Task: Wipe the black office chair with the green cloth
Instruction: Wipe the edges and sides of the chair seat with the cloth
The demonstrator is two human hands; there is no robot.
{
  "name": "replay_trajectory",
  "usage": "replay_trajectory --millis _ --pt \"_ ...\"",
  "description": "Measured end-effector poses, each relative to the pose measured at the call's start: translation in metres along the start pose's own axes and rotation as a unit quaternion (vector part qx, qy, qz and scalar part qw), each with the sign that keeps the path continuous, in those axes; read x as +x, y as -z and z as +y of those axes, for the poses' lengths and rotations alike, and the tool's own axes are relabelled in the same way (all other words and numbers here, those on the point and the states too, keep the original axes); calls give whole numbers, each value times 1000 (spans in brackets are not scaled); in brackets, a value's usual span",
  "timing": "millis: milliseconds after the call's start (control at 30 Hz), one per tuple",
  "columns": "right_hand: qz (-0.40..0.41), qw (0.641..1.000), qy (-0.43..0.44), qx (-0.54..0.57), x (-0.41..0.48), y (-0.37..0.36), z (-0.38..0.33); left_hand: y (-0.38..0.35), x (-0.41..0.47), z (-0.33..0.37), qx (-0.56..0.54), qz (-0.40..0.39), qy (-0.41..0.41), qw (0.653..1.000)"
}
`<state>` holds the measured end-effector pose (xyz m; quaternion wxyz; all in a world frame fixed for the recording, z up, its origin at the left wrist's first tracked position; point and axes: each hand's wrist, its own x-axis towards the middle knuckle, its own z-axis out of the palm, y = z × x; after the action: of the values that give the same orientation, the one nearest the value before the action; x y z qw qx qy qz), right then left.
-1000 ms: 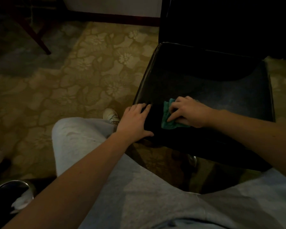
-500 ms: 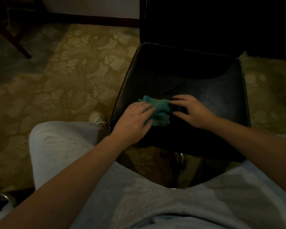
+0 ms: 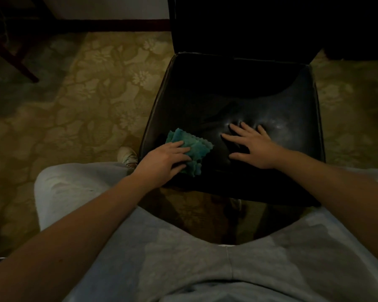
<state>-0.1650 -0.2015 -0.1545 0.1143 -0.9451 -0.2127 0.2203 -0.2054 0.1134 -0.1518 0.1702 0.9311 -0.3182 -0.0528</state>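
Observation:
The black office chair (image 3: 244, 101) stands in front of me, its leather seat facing up and its backrest dark at the top. A folded green cloth (image 3: 190, 147) lies on the seat's near left corner. My left hand (image 3: 162, 162) presses on the cloth with nearly straight fingers. My right hand (image 3: 251, 147) rests flat on the middle of the seat, fingers spread, holding nothing.
Beige floral carpet (image 3: 85, 101) surrounds the chair. My grey trousers (image 3: 183, 253) fill the foreground, and a light shoe (image 3: 127, 156) shows beside the seat's left edge. A dark wooden furniture leg (image 3: 15, 59) stands at the far left.
The cloth passed from my right hand to my left hand. My right hand let go and moved right to lie flat on the seat. The view shifted, bringing the chair nearer the centre.

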Motion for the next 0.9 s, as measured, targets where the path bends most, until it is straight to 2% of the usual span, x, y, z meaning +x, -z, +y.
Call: replay_trajectory --millis 133,233,400,533,667,800,900 --pt "21 999 -13 -21 0 -6 -3 -14 6 17 14 50 35 998" --pt "20 999 -23 -24 1 -6 -5 -27 17 48 11 64 23 998" --pt "5 1000 -3 8 1 -1 1 -21 16 42 19 67 -22 997" --pt "5 999 13 39 2 -1 5 -11 -2 9 19 76 32 996" --pt "18 999 -1 30 3 -4 -4 -14 -2 22 5 74 83 994" --pt "18 1000 -15 6 4 -4 -9 -24 13 54 8 57 54 997" --pt "13 1000 -6 21 4 -3 -5 -19 13 50 -1 53 42 998"
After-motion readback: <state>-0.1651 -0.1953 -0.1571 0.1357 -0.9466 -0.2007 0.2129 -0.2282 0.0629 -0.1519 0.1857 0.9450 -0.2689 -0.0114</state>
